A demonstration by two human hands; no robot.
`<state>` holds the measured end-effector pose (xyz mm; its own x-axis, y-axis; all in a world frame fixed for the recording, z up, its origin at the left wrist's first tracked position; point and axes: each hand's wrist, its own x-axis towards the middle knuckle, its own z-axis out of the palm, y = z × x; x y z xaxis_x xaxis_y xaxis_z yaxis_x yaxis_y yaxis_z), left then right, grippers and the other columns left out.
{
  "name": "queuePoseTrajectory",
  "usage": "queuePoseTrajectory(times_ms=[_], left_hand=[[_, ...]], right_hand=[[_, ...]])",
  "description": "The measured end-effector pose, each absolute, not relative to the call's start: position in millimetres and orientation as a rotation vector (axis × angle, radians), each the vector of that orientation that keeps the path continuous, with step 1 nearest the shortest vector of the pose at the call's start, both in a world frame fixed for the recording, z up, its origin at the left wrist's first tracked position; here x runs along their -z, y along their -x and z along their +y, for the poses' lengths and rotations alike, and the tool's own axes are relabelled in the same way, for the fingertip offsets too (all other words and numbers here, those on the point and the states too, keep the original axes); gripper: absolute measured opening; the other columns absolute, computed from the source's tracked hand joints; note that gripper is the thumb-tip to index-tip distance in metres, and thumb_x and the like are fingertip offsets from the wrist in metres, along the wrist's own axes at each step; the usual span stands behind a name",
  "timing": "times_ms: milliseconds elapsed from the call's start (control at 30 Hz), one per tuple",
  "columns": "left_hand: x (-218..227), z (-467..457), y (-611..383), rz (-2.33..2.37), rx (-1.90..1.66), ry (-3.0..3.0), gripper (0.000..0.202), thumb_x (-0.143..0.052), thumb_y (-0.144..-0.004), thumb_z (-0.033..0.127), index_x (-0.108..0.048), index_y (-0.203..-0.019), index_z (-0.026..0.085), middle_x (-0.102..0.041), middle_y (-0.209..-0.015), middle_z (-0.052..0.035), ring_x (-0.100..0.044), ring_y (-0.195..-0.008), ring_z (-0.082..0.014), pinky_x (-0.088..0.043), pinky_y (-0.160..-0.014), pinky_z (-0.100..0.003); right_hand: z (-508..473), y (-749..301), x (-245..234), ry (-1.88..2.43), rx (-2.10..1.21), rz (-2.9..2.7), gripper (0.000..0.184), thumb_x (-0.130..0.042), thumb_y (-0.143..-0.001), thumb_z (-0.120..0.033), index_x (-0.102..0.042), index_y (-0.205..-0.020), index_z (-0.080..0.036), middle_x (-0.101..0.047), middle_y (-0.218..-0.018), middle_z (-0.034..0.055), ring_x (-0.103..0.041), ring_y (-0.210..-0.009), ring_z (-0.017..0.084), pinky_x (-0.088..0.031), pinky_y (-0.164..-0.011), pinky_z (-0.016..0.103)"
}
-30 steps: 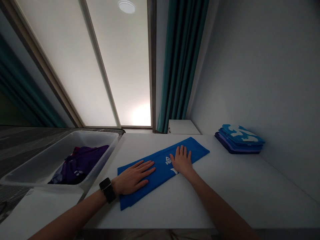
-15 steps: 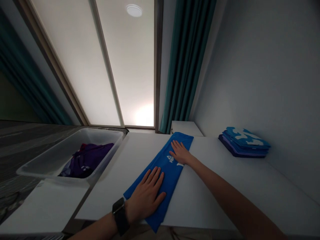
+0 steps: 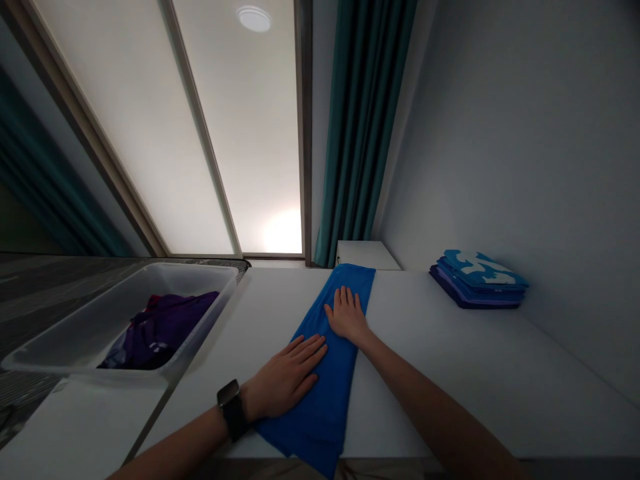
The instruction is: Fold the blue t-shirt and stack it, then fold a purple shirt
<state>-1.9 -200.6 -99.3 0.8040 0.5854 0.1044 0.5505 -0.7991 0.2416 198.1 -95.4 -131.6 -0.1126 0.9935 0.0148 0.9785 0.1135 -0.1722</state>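
A blue garment [image 3: 333,380], folded into a long strip, lies across the white table [image 3: 400,373], its near end hanging over the front edge. My left hand [image 3: 286,377], with a dark watch [image 3: 231,403] on the wrist, rests flat on the left side of the cloth, fingers stretched out. Farther up the strip, my right hand [image 3: 347,317] presses flat on it with fingers spread. Neither hand grips the fabric. The garment's far end lies just beyond my right fingertips.
To the left stands a translucent plastic bin [image 3: 210,283] with crumpled purple clothing [image 3: 170,327] inside. A stack of folded blue and purple garments [image 3: 480,280] sits at the right by the wall. Behind the table are a small white cabinet [image 3: 367,255] and a teal curtain [image 3: 363,133].
The white logo that showed on the garment is out of sight now, and its near end has spread wider. Both hands stay flat on it. The whole view has shifted slightly.
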Motion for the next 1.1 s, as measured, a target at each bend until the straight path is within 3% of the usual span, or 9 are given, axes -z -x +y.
queuePoseTrajectory(times_ms=[600,1100], left_hand=[[129.5,-239.6,-73.9,1.362,-0.474,-2.674,0.063,-0.030,-0.099,0.045,-0.019,-0.153,0.016,-0.027,-0.157,-0.0113,-0.021,-0.145,-0.0266,-0.024,-0.118,-0.051],[125.6,-235.7,-53.8,1.367,-0.406,-2.714,0.061,-0.027,-0.100,0.048,-0.027,-0.151,0.015,-0.031,-0.155,-0.0123,-0.025,-0.145,-0.0261,-0.024,-0.117,-0.051]], right_hand=[[-68.9,-229.3,128.8,1.542,-0.150,-2.659,0.075,-0.013,-0.097,-0.054,-0.019,-0.152,-0.004,-0.013,-0.159,0.0147,-0.007,-0.148,0.023,-0.003,-0.119,0.040],[-143.9,-225.7,124.5,1.842,-0.171,-2.423,0.073,-0.015,-0.097,-0.050,-0.026,-0.150,-0.001,-0.019,-0.157,0.0164,-0.013,-0.147,0.027,-0.005,-0.119,0.046]])
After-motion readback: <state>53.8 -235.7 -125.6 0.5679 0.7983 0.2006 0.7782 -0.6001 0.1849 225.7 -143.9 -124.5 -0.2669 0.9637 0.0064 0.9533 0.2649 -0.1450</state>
